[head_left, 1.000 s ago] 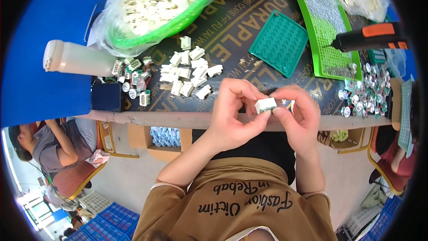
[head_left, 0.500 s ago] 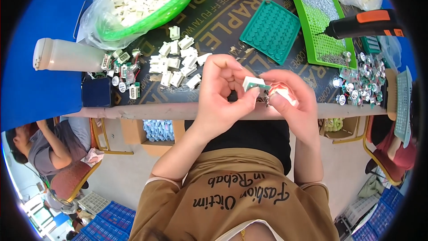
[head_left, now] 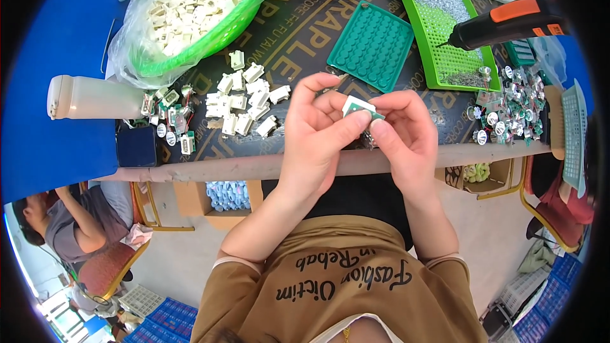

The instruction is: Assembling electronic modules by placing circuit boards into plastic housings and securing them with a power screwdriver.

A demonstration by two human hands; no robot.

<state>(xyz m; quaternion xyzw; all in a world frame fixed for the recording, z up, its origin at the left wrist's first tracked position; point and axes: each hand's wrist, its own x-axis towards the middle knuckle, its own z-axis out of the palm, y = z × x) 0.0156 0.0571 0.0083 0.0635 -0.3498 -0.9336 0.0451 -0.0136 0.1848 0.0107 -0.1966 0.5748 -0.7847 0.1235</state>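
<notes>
My left hand and my right hand meet over the table's front edge, both pinching one small white plastic part with a green piece between fingertips. Just left of them lies a loose cluster of white plastic connectors on the dark mat. A dark green dimpled tray sits right behind my hands.
A green basket of white parts in a clear bag stands at the back left, a white bottle lies at the left. An orange-black electric screwdriver rests over a bright green tray. Small metallic pieces pile at the right. Another person sits lower left.
Both hands have lifted the small part slightly up and away from the table edge, and the fingers have shifted their pinch on it.
</notes>
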